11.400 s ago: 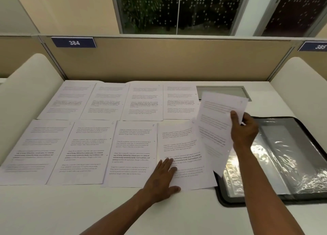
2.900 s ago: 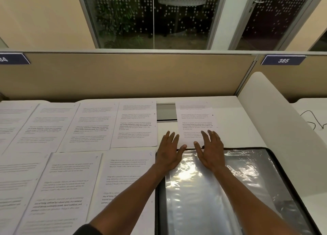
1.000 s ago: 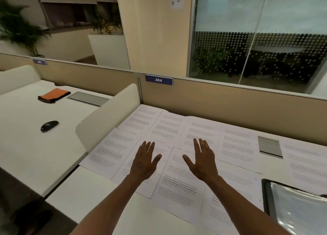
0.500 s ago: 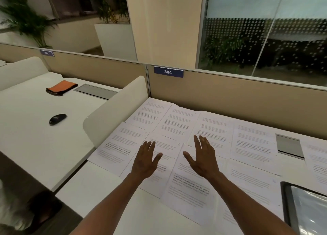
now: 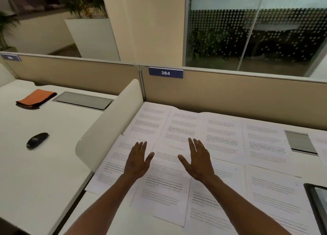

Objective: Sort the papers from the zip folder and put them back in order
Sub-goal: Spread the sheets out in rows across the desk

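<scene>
1. Head view, hands: the left hand [image 5: 137,161] and the right hand [image 5: 198,159] are held side by side over the near row of papers, palms down. The fingers [image 5: 193,145] of both are straight and slightly apart, and nothing is gripped. Whether the palms touch the sheets or hover just above them cannot be told.

2. Head view, papers: the papers [image 5: 221,133] are spread in two rows across the tabletop [image 5: 113,215], the far row against the partition at the back edge, the near row towards the front edge. The sheet between the hands [image 5: 164,185] is overlapped with its neighbours, and the leftmost near sheet [image 5: 113,162] is laid against the white side divider [image 5: 108,126].

3. Head view, folder: only a dark corner of the zip folder [image 5: 316,203] is seen at the right edge of the tabletop, well apart from both hands.

4. Head view, neighbouring desk: an orange cloth [image 5: 36,98] and a black mouse [image 5: 37,140] are seen beyond the divider.

5. Risks, as judged: because the sheets overlap, two could be lifted as one, or a neighbour dragged out of place, and the order lost. Page numbers are too small to be read here, so a wrong sheet could be taken first. A sheet near the front edge could be swept off by a forearm.
</scene>
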A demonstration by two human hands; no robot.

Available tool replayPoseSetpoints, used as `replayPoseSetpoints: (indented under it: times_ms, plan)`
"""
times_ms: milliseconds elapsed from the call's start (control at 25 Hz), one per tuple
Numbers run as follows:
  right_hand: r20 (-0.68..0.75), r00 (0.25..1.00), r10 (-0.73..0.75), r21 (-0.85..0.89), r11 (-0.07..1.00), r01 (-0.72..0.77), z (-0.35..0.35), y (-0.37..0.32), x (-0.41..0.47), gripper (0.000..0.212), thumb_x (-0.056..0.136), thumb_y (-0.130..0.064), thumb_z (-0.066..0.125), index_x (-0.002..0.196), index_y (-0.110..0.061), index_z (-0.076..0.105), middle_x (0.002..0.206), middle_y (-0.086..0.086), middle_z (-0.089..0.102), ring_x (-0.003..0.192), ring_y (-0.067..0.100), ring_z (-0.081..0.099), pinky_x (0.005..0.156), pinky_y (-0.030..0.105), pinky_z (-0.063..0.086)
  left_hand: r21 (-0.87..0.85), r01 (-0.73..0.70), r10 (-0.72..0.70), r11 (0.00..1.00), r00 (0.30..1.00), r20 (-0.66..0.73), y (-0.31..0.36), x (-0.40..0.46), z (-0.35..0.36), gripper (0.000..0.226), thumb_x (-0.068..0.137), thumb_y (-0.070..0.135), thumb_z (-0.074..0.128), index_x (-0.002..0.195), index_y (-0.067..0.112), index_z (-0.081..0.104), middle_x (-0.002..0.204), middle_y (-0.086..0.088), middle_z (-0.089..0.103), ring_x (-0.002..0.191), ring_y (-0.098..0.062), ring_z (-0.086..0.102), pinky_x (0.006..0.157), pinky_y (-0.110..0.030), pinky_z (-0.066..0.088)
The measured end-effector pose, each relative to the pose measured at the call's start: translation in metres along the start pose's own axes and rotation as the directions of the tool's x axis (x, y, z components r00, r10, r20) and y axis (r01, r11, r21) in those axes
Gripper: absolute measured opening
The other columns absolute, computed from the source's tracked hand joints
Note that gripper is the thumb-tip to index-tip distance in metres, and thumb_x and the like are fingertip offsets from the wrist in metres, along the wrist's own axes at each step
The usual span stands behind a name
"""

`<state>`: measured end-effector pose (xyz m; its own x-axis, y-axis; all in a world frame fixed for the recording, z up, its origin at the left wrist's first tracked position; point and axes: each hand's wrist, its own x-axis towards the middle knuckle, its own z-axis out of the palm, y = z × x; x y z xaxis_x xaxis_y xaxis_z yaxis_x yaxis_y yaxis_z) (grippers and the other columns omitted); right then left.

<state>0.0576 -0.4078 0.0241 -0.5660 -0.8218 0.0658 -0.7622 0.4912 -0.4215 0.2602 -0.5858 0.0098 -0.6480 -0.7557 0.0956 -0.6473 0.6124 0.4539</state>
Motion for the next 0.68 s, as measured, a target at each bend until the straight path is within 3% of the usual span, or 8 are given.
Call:
replayPoseSetpoints:
  times_ms: [120, 280, 480, 680]
  plan:
    - [0.002, 1.000, 0.019, -0.002, 1.000, -0.019, 0.014, -0.017, 0.021, 0.098, 0.085, -0.083, 0.010, 0.161, -0.021, 0.006, 0.168, 0.008, 0.012, 0.156, 0.025, 0.006, 0.124, 0.045, 0.013, 0.007, -0.026, 0.026, 1.000, 0.999, 0.033, -0.016, 0.028, -0.005, 0.105, 0.082, 0.085, 0.004, 0.155, 0.014, 0.029, 0.162, -0.005, 0.029, 0.152, -0.019, 0.014, 0.121, -0.031, 0.010]
    - [0.044, 0.998, 0.035, -0.005, 0.999, -0.034, 0.029, -0.041, 0.049, 0.088, 0.093, -0.073, 0.025, 0.161, -0.022, 0.004, 0.169, 0.004, 0.008, 0.156, 0.023, 0.003, 0.124, 0.042, 0.007, 0.029, -0.004, 0.002, 1.000, 0.999, 0.052, -0.036, 0.068, -0.007, 0.088, 0.092, 0.072, 0.026, 0.153, 0.009, 0.035, 0.158, -0.011, 0.036, 0.150, -0.027, 0.024, 0.121, -0.040, 0.020]
    - [0.085, 0.996, 0.012, -0.030, 1.000, -0.010, 0.049, -0.073, 0.095, 0.072, 0.100, -0.052, 0.047, 0.159, -0.020, 0.021, 0.166, 0.002, 0.023, 0.154, 0.022, 0.016, 0.123, 0.040, 0.014, 0.062, 0.062, -0.066, 0.996, 0.996, 0.063, -0.057, 0.132, -0.007, 0.069, 0.095, 0.044, 0.058, 0.149, 0.005, 0.039, 0.153, -0.018, 0.041, 0.145, -0.033, 0.030, 0.118, -0.045, 0.027]
    - [0.140, 0.990, -0.008, -0.065, 0.998, 0.017, 0.075, -0.097, 0.138, 0.062, 0.103, -0.040, 0.047, 0.157, -0.015, 0.028, 0.163, 0.005, 0.030, 0.154, 0.024, 0.017, 0.122, 0.042, 0.019, 0.085, 0.140, -0.147, 0.987, 0.986, 0.084, -0.066, 0.175, 0.001, 0.071, 0.093, 0.044, 0.059, 0.148, 0.005, 0.037, 0.152, -0.021, 0.038, 0.142, -0.036, 0.031, 0.116, -0.047, 0.028]
